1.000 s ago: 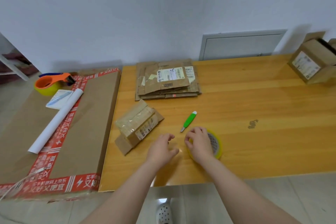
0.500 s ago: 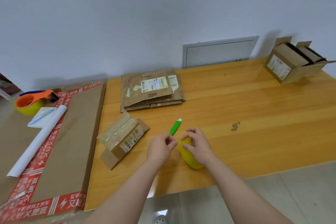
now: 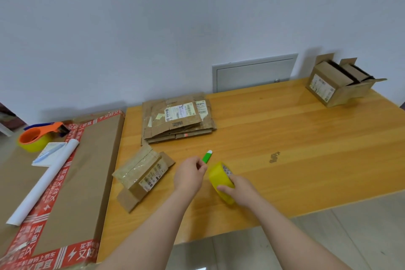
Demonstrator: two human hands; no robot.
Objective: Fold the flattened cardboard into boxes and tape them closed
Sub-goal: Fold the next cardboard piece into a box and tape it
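The yellow tape roll (image 3: 221,181) stands on edge near the front of the wooden table (image 3: 295,138), gripped by the right hand (image 3: 240,190). The left hand (image 3: 190,176), just beside it, is pinched closed; whether it holds tape cannot be determined. A green utility knife (image 3: 207,157) lies behind. A small taped box (image 3: 143,174) sits left; flattened cardboard (image 3: 177,120) is stacked further back.

Part of the yellow tape roll (image 3: 220,178) is hidden by the right hand (image 3: 240,190). The big flat box (image 3: 72,173) is cut off at the left edge. The small labels (image 3: 180,112) cannot be read.
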